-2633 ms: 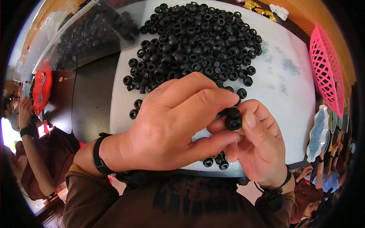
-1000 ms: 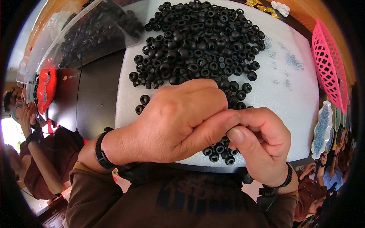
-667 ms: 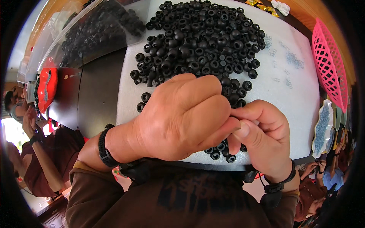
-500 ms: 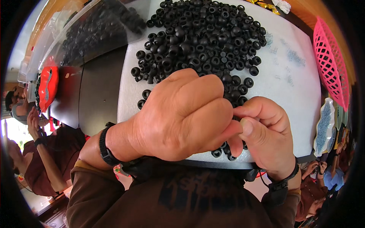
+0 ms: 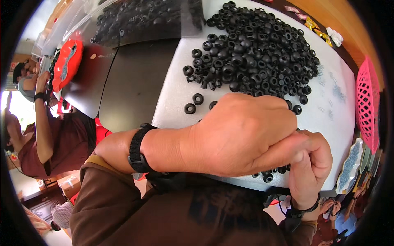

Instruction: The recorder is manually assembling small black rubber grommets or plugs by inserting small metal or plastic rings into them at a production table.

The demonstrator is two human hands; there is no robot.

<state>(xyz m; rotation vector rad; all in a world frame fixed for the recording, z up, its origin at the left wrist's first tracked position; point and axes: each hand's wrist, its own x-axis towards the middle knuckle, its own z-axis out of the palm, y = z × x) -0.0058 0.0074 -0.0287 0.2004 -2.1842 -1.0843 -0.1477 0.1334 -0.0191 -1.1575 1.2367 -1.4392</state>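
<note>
My left hand [image 5: 242, 133] is closed, knuckles up, above the near part of the pale foam-like sheet [image 5: 170, 100]. Against its thumb side, my right hand [image 5: 314, 162] is curled with fingers and thumb pinched. The hands touch; whatever they hold between the fingertips is hidden behind them. Beyond them spreads a heap of small round black plastic parts [image 5: 262, 55], many ring-like with a hole. Two loose black rings [image 5: 198, 99] lie left of the heap. A few more black parts [image 5: 267, 178] show beneath my hands, near the sheet's front edge.
A clear plastic box [image 5: 191, 20] with black parts stands far left, near a red wavy-edged tray [image 5: 67, 65]. On the right are a pink lattice basket [image 5: 368, 104] and a white tray of tiny blue-grey pieces [image 5: 351, 164]. A co-worker [image 5: 53, 139] is at the left.
The view has turned, so the heap and sheet appear farther right. My hands stay together; my left hand now covers more of the right fingertips.
</note>
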